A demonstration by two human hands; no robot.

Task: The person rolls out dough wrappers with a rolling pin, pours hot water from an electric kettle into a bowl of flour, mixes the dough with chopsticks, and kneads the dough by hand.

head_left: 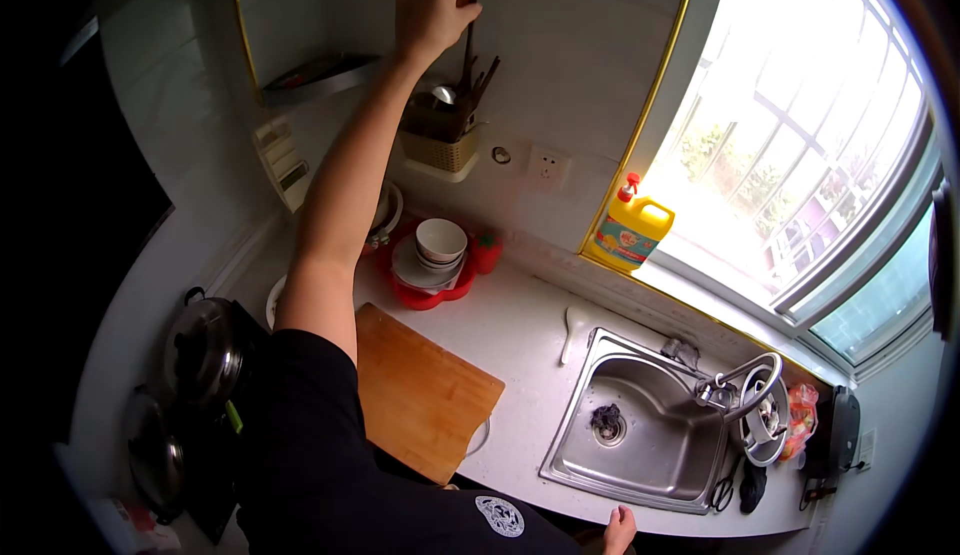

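Note:
My left hand (435, 25) is raised high, its fingers closed around the top end of a long dark utensil handle (469, 45). That handle reaches down to a beige woven holder (440, 150) on the wall, where a metal ladle (443, 95) and other dark utensils stand. The utensil's lower end is hidden among them. Low at the bottom edge, my right hand (620, 530) shows in part, with its fingers curled in and nothing visible in them. It is near the counter's front edge, below the steel sink (650, 435).
A wooden cutting board (420, 385) lies on the counter (520, 325). Stacked bowls (441, 241) stand on a red tray (425, 298). A white spoon (571, 333) lies left of the sink. A yellow bottle (630, 230) is on the windowsill. Lidded pans (203, 350) are at left.

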